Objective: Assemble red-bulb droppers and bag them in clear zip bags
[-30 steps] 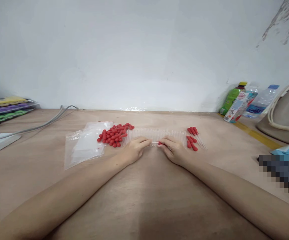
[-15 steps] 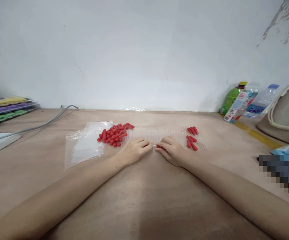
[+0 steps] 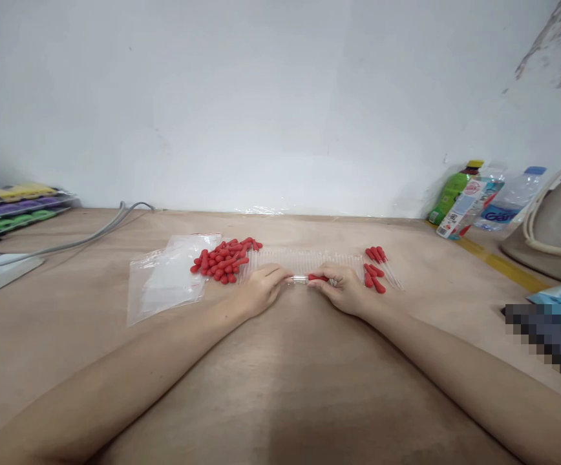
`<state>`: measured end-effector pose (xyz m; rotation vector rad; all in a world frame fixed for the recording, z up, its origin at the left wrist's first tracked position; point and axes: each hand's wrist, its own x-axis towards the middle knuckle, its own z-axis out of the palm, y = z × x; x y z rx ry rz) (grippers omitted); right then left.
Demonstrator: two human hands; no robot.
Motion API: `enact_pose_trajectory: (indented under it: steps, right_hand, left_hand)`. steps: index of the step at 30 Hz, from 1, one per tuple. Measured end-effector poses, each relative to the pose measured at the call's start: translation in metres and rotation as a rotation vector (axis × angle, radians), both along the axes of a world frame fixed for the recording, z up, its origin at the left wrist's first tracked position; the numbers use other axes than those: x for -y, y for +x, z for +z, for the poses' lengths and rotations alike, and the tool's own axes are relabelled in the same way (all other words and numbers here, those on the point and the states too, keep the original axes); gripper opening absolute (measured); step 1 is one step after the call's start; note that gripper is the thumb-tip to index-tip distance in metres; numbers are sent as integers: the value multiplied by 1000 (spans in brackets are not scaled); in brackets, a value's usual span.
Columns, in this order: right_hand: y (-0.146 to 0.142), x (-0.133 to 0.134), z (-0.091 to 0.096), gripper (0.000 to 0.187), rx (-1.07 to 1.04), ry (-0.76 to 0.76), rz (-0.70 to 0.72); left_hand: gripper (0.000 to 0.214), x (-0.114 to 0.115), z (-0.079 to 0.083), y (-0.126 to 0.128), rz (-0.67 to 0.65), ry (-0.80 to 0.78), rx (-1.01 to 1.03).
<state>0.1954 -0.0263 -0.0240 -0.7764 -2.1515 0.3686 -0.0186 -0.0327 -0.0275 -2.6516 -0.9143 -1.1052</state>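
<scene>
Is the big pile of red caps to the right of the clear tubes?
No, the red caps pile lies left of the clear tubes, beside the plastic bags.

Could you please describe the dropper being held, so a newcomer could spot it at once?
On the wooden table, find the row of clear tubes; the left hand and right hand meet at its near edge. The dropper bridges them: a clear tube with a red bulb, the only one held rather than lying loose.

Near table (image 3: 280, 387) is open; beyond, red bulbs (image 3: 222, 261), apparently clear tubes (image 3: 304, 260) and droppers (image 3: 375, 271) block passage.
</scene>
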Motion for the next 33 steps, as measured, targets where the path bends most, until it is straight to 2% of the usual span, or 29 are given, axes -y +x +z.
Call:
enact_pose_trajectory:
  steps: [3,12,21,26,28,33]
  right_hand:
    - [0,3,2,16,48,30,-9]
    - [-2,5,0,18,195,286,45]
    - [-6,1,-6,20,236,374,70]
    - [-8,1,-5,22,235,374,63]
    - [-9,0,-3,21,217,350,66]
    - [-4,-2,3,19,32,136,35]
  left_hand:
    - [16,0,0,0,13,11,-10]
    - [19,5,2,3,11,167,-117]
    - [19,7,1,6,-27,203,-119]
    - [23,6,0,5,-36,207,-160]
    - [22,6,1,6,-35,152,-126]
    - [17,4,1,9,-34,-32,65]
